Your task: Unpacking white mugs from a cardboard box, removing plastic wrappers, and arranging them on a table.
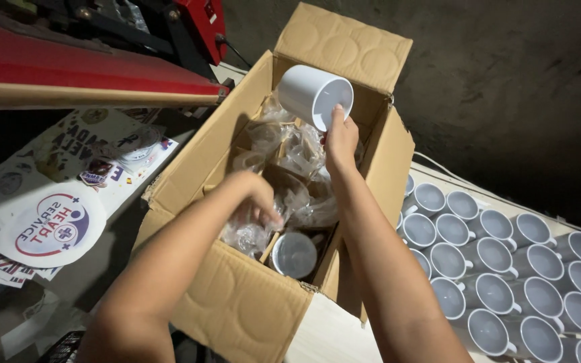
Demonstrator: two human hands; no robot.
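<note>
My right hand [341,141] holds a white mug [312,94] by its rim, lifted above an open cardboard box [237,302]. My left hand [257,198] reaches down into the box among crumpled clear plastic wrappings [290,154]; what its fingers grip is hidden. Another white mug [294,254] sits in a cardboard divider cell near the box's front corner.
Several white mugs [499,269] stand in rows on a surface to the right of the box. Printed paper sheets and round stickers [52,225] lie at the left. A red machine [68,60] stands at the upper left. Dark floor lies behind the box.
</note>
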